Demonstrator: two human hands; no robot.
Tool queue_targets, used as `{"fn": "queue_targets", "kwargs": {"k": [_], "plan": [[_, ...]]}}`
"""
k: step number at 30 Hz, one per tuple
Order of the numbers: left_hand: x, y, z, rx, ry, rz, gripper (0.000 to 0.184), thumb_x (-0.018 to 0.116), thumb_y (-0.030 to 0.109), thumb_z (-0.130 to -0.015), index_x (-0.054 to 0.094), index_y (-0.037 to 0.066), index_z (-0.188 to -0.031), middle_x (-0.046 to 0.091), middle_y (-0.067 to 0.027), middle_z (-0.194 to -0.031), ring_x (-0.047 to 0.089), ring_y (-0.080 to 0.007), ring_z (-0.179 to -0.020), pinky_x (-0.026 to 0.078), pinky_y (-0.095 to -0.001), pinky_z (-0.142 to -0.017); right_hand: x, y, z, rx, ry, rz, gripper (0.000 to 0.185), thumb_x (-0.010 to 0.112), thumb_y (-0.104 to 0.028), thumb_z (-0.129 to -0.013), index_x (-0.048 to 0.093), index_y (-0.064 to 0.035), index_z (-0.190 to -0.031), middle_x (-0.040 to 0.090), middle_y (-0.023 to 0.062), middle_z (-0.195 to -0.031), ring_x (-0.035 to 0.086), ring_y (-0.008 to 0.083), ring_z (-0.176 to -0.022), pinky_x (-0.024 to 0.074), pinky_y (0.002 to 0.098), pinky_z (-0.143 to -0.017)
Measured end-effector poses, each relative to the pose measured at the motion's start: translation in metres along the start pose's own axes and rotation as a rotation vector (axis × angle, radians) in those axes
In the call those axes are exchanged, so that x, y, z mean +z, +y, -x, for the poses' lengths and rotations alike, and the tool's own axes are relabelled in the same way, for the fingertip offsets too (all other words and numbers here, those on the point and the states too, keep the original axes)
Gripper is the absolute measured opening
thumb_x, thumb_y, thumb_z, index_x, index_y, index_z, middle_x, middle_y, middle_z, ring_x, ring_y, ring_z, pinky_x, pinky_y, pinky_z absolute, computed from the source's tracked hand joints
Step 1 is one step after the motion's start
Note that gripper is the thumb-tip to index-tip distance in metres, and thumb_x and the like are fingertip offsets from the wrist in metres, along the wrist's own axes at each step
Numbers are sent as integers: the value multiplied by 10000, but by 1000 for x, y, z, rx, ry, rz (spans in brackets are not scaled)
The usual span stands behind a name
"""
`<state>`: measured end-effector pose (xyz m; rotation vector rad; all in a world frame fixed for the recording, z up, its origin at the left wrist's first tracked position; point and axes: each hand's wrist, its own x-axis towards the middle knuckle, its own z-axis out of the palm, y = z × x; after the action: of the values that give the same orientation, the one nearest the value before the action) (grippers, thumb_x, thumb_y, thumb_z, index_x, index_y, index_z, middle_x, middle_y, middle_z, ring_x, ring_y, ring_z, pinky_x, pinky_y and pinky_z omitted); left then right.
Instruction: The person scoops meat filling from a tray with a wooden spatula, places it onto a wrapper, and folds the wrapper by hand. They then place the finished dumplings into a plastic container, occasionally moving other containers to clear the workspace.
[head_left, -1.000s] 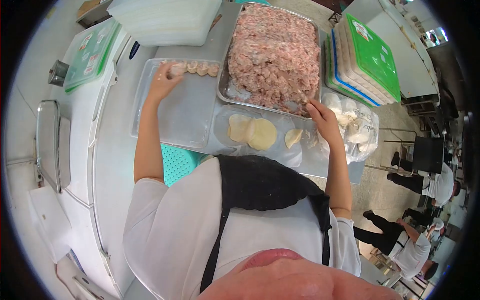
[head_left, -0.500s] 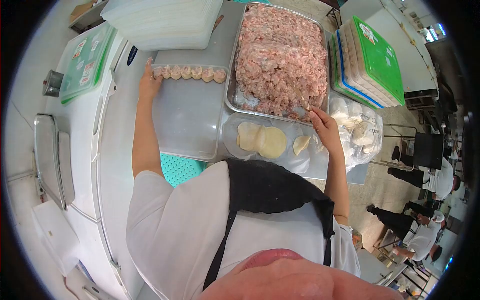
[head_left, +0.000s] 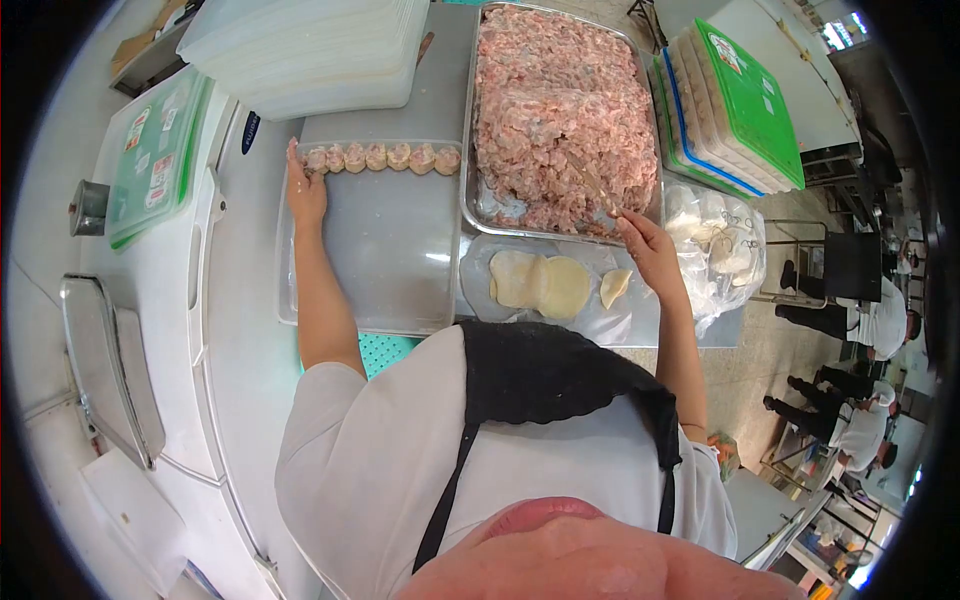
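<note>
Several filled dumplings (head_left: 376, 157) stand in a row along the far edge of a shallow translucent tray (head_left: 390, 260). My left hand (head_left: 306, 190) is at the tray's far left corner, fingers apart, touching the left end of the row. Closed round the end of a thin spatula (head_left: 590, 182), my right hand (head_left: 645, 248) rests at the near right corner of a metal tray (head_left: 545, 232). The spatula's blade lies on the minced meat (head_left: 560, 100) in that tray. Round dough wrappers (head_left: 540, 284) overlap on a plastic sheet, with a folded wrapper (head_left: 615, 288) to their right.
Stacked translucent boxes (head_left: 310, 60) stand at the back left. Green-lidded containers (head_left: 735, 110) are at the back right, above a plastic bag of white dough pieces (head_left: 715, 245). A metal cup (head_left: 89, 208) sits far left. Two people (head_left: 860, 430) are at the right, away from the table.
My left hand has moved from above the row to its left end and its fingers have spread. The row now reaches the tray's left side. My right hand keeps hold of the spatula.
</note>
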<state>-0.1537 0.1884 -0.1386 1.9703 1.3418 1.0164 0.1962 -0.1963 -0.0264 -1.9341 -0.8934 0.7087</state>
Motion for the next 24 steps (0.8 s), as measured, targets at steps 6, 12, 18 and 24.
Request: {"fn": "queue_targets", "kwargs": {"k": [6, 12, 18, 24], "plan": [[3, -1, -4, 47, -9, 27, 753, 481, -80, -818, 229, 168, -1483, 457, -224, -1367, 519, -353, -1192, 425, -394, -972, 1, -3, 1, 76, -16, 64, 340, 596, -239, -937, 620, 16, -1161, 641, 25, -883, 540, 82, -757, 458, 236, -691], [6, 4, -1, 60, -32, -74, 747, 453, -64, -809, 229, 165, -1484, 461, -230, -1362, 499, -363, -1214, 414, -395, -985, -1, -3, 6, -16, -6, 148, 353, 565, -268, -948, 616, 20, -1146, 670, 84, -880, 584, 156, -761, 472, 296, -713], [1, -2, -5, 102, -134, -116, 730, 463, -33, -803, 236, 129, -1478, 508, -229, -1289, 525, -360, -1145, 413, -403, -973, -34, -9, 3, -134, -97, 364, 360, 465, -331, -977, 649, -22, -965, 641, 225, -852, 629, 361, -821, 480, 417, -732], [-20, 84, 45, 377, -46, -178, 506, 551, 23, -835, 466, 93, -1329, 567, -161, -1186, 574, -301, -1023, 463, -384, -881, -83, -22, -25, -313, -115, 1162, 349, 524, -342, -897, 670, -59, -755, 643, 163, -731, 629, 366, -737, 480, 480, -655]]}}
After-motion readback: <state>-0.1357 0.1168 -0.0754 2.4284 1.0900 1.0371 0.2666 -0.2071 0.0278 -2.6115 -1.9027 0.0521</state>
